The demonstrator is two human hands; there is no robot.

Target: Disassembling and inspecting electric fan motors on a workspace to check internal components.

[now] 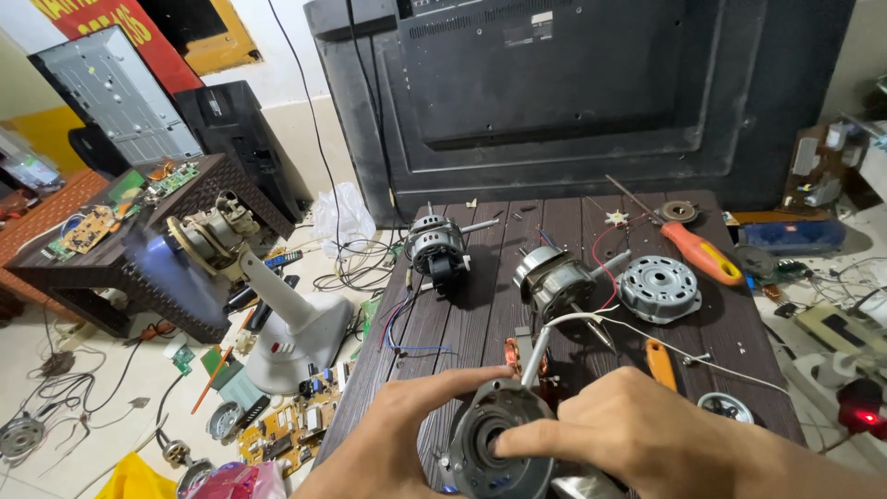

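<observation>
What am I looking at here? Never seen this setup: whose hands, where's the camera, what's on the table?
One picture, from a camera worn on a person's head, looking down at their own bare hands. There is no robot. The left hand and right hand together hold a round grey motor housing, the right fingers reaching into its centre hole. On the dark slatted table lie two more small motors, a round metal end cover, an orange-handled screwdriver and loose wires. A large black panel stands behind; a white fan stand sits on the floor.
</observation>
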